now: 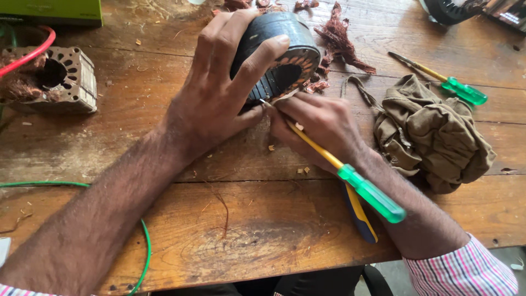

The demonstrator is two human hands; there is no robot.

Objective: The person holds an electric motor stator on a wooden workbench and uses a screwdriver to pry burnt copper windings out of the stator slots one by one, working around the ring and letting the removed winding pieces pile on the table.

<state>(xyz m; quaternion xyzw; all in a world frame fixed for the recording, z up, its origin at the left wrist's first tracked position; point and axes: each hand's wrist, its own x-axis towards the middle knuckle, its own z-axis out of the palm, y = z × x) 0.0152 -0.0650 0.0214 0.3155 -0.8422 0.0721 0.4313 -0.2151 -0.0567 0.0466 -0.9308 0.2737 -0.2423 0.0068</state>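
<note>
Left hand [219, 93] grips the dark stator [276, 55] while right hand [323, 129] holds a green-handled screwdriver [350, 178] at its slots, torn-out copper windings [342, 41] on the bench [263, 235], some apparently left inside.

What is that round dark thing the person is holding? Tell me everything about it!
It is a motor stator, a dark grey metal ring with slots around its hollow middle and coppery wire ends showing. It stands tilted on the wooden table. The left hand grips it from above, while the right hand pokes a green-handled screwdriver at its lower rim.
</note>
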